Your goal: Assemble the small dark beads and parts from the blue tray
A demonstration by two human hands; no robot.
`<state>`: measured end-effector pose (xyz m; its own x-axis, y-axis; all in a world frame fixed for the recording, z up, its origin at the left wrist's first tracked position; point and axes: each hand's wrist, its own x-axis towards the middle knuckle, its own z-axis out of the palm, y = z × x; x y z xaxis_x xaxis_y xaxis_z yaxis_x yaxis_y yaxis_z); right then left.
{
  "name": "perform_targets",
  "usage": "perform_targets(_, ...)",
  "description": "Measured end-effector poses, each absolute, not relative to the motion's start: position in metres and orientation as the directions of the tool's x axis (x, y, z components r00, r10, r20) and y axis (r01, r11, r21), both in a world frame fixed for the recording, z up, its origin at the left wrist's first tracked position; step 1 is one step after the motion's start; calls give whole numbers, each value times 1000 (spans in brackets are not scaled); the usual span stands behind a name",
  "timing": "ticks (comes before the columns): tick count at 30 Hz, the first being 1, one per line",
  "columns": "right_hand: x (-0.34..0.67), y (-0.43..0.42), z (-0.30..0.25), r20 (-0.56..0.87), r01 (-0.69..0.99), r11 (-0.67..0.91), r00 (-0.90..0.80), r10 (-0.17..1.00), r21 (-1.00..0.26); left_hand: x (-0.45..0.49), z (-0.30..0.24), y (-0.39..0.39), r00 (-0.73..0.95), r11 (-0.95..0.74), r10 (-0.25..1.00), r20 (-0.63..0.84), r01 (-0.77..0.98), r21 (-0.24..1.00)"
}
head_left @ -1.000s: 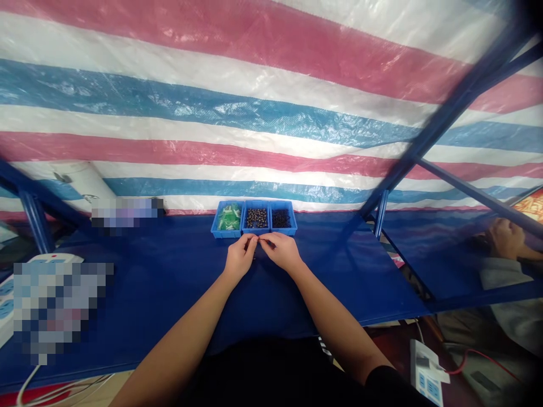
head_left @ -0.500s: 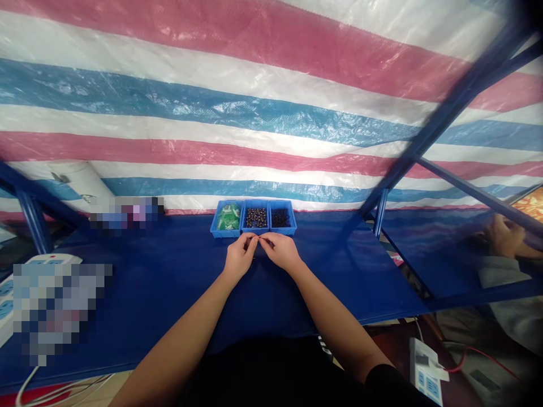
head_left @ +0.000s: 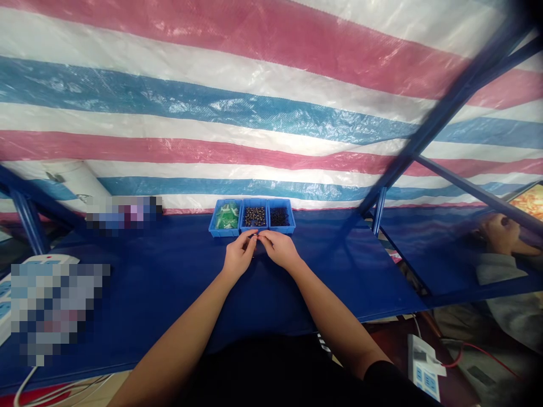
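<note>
My left hand [head_left: 240,253] and my right hand [head_left: 279,247] meet at the fingertips just in front of the bins, both closed in a pinch. Whatever sits between the fingers is too small to make out. Straight beyond them stands a blue bin of small brass-and-dark parts [head_left: 255,216]. To its left, another blue bin holds green and whitish pieces [head_left: 227,216]. On the right, a third blue bin contains small black parts [head_left: 279,217]. The three bins stand side by side, touching or nearly so.
The blue table [head_left: 169,294] carries a white power strip [head_left: 51,260] at left. Blue metal posts [head_left: 379,210] rise at both sides. A striped plastic sheet [head_left: 237,152] hangs behind. At right, another person's hand [head_left: 500,233] shows, with a second power strip [head_left: 425,373] below the table edge.
Both hands stay pinched together at almost the same place, with only a slight shift of the fingers. The whole view has moved a little.
</note>
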<state>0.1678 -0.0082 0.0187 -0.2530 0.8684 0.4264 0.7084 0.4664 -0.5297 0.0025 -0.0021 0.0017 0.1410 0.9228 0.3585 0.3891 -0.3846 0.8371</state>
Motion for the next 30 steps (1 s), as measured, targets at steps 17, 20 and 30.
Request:
perform_targets(17,167,-9,19,464,723,448,-198,864,-526,1,-1,0,125,-403,913,388,411,817)
perform_targets(20,166,-9,20,442,714,433,-190,876,-550,2,-1,0,129,-400,916,381,402,824)
perform_targets(30,167,-7,13,545,752,450,-146,826,-481,2,0,-1,112,-369,928,356,412,833)
